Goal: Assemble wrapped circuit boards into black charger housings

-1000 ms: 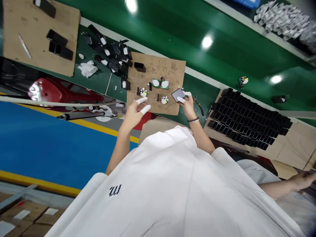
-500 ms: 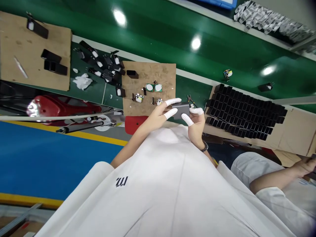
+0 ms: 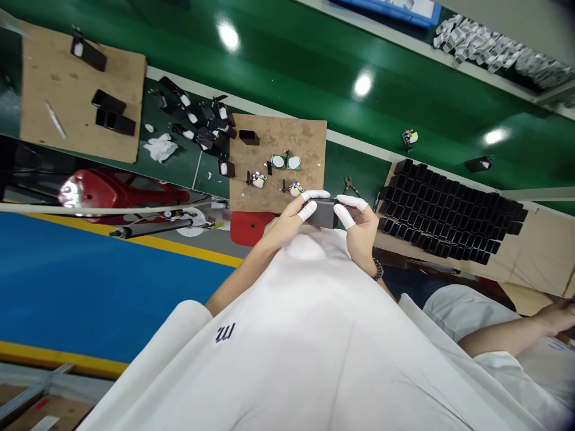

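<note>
Between my two hands, close to my chest, is a black plastic case (image 3: 322,214). My left hand (image 3: 297,216) grips its left end, with white finger cots on the thumb and fingers. My right hand (image 3: 357,222) pinches the right end, also in finger cots; whatever lies under those fingertips is too small to make out. Just beyond, on a cardboard sheet (image 3: 300,131), lie two green round-faced circuit boards (image 3: 293,163), small wired assemblies (image 3: 258,179) and an upright black case (image 3: 249,137). Pliers (image 3: 351,186) rest on the green bench past my right hand.
Rows of black cases (image 3: 444,209) stand on cardboard at the right. A pile of wired cases (image 3: 202,123) and a crumpled white tissue (image 3: 160,148) lie left. Another person's arm (image 3: 507,336) is at lower right. A red stool (image 3: 245,228) stands under the bench edge.
The case has tilted and sits slightly lower in the view. My right fingers have shifted from around its end to a closer pinch at its right edge. The whole view has shifted a little.
</note>
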Tool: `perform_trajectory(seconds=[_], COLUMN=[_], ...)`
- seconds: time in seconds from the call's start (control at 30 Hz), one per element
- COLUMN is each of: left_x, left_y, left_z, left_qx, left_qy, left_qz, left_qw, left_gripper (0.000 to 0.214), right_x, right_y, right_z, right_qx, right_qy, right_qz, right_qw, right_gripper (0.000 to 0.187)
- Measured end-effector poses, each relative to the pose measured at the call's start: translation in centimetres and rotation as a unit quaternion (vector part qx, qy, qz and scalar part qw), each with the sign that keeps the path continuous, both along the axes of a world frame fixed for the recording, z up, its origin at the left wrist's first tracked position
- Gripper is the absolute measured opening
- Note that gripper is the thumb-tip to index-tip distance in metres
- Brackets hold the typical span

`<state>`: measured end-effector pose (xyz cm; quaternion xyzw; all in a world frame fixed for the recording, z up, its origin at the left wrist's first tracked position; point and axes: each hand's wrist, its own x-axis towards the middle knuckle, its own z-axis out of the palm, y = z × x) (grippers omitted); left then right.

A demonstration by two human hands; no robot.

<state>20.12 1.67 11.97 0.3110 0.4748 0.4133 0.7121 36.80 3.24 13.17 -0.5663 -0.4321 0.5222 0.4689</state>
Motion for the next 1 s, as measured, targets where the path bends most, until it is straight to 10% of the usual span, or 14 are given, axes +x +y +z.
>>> perform_trajectory(seconds=[0.2, 0.57, 0.8, 1.0], left_x=[0.0, 0.1, 0.4, -0.3], left_y=[0.4, 1.2, 2.7, 4.0], left_z=[0.1, 1.3, 0.4, 0.4], left_qx=[-0.055, -0.056, -0.085, -0.072], left_qy=[-0.133, -0.156, 0.001, 0.023], left_qz=[0.014, 0.023, 0.133, 0.084], left_qw=[0.989, 0.986, 0.987, 0.994], left_gripper=[0.046, 0.047, 0.044, 0.047], right_x=[0.3, -0.3, -0.9, 0.6], right_y=[-0.5, 0.4, 1.8, 3.8], right_z=[0.9, 1.3, -2.5, -3.8], right_qx=[0.099, 0.048, -0.12, -0.306], right_qy=[-0.01, 0.086, 0.109, 0.254], right_qz=[0.069, 0.074, 0.024, 0.073], right_qw=[0.993, 0.992, 0.986, 0.915], right_gripper=[0.026, 0.024, 0.049, 0.028])
